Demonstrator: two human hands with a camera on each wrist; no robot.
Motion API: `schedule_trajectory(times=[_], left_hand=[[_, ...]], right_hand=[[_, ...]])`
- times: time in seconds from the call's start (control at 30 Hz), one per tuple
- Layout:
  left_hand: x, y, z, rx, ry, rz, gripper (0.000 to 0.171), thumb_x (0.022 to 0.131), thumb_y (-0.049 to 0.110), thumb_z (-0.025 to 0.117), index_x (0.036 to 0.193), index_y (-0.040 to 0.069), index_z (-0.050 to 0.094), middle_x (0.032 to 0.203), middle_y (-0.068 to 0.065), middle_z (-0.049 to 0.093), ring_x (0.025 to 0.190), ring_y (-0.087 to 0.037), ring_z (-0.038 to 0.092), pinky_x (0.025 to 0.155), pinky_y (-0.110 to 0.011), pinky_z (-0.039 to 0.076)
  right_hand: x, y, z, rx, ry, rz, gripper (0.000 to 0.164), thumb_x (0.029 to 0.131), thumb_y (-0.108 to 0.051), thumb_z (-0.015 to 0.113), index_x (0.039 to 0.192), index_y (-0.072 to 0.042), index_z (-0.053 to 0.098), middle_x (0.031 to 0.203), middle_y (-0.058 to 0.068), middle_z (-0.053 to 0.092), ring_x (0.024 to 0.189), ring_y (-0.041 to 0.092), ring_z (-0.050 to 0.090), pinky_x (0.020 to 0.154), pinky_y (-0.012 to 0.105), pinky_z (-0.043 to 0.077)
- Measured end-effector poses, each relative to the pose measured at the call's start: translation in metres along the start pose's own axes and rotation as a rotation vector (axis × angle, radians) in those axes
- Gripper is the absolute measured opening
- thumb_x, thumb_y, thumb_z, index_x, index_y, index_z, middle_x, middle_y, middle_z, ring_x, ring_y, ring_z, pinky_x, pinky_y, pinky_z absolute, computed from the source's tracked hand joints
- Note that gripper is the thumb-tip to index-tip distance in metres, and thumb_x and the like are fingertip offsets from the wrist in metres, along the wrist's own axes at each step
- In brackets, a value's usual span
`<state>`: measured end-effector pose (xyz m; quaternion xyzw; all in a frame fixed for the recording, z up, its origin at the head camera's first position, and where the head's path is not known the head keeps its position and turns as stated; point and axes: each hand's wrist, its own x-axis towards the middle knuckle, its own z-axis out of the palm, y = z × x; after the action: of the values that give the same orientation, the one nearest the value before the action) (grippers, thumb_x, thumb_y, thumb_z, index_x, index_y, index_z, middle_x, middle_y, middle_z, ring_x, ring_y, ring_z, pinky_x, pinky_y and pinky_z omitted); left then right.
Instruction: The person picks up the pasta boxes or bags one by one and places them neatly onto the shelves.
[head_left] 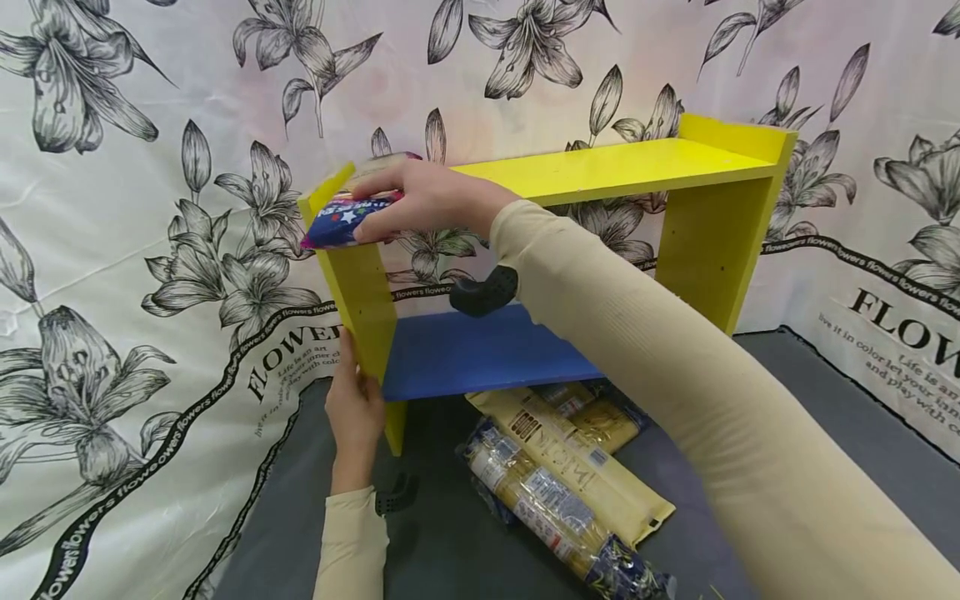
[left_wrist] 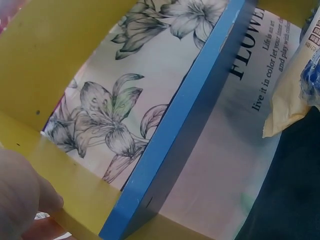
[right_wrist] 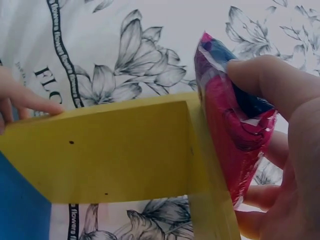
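A small two-tier shelf (head_left: 525,350) has yellow side panels, a yellow top board and a blue lower board. My right hand (head_left: 431,200) grips a glossy dark blue and pink packet with white stars (head_left: 341,221) at the left end of the top board. In the right wrist view the pink side of the packet (right_wrist: 225,120) lies against the yellow board, with my thumb on its blue face and fingers around the far side. Lower down, my left hand (head_left: 356,417) holds the edge of the left side panel (head_left: 367,308); its thumb (left_wrist: 30,190) shows in the left wrist view.
On the dark grey table (head_left: 450,533), under and before the shelf, lie a clear pack of noodles (head_left: 555,508), a cream-coloured packet (head_left: 585,467) and another clear-wrapped pack (head_left: 603,421). Behind stands a white cloth (head_left: 187,83) printed with flowers.
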<state>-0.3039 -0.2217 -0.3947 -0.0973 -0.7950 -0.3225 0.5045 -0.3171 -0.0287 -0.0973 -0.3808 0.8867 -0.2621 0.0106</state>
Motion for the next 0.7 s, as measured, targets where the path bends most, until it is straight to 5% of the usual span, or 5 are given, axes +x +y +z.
schedule_trajectory(times=[0.27, 0.5, 0.7], left_hand=[[0.002, 0.002, 0.004, -0.012, -0.001, 0.019, 0.096, 0.088, -0.020, 0.054, 0.165, 0.026, 0.020, 0.121, -0.032, 0.065, 0.080, -0.045, 0.065, 0.059, -0.048, 0.047], [0.000, 0.000, 0.002, -0.038, -0.012, 0.016, 0.092, 0.089, -0.020, 0.052, 0.165, 0.022, 0.022, 0.137, -0.032, 0.059, 0.100, -0.050, 0.067, 0.068, -0.058, 0.057], [-0.001, 0.000, 0.000, -0.043, -0.023, -0.006, 0.090, 0.090, -0.019, 0.053, 0.165, 0.022, 0.023, 0.138, -0.031, 0.059, 0.104, -0.050, 0.067, 0.070, -0.059, 0.058]], right_hand=[[0.004, -0.008, 0.009, -0.020, 0.068, 0.059, 0.063, 0.090, -0.049, 0.064, 0.150, -0.036, 0.051, 0.150, 0.002, 0.048, 0.123, 0.017, 0.051, 0.095, 0.026, 0.049], [0.001, -0.005, 0.016, -0.043, 0.103, 0.027, 0.067, 0.090, -0.049, 0.066, 0.153, -0.034, 0.048, 0.155, 0.000, 0.045, 0.127, 0.017, 0.050, 0.097, 0.025, 0.050], [-0.032, 0.002, 0.012, -0.186, 0.140, -0.021, 0.083, 0.086, -0.054, 0.070, 0.159, -0.029, 0.038, 0.157, 0.003, 0.047, 0.138, 0.021, 0.047, 0.109, 0.037, 0.048]])
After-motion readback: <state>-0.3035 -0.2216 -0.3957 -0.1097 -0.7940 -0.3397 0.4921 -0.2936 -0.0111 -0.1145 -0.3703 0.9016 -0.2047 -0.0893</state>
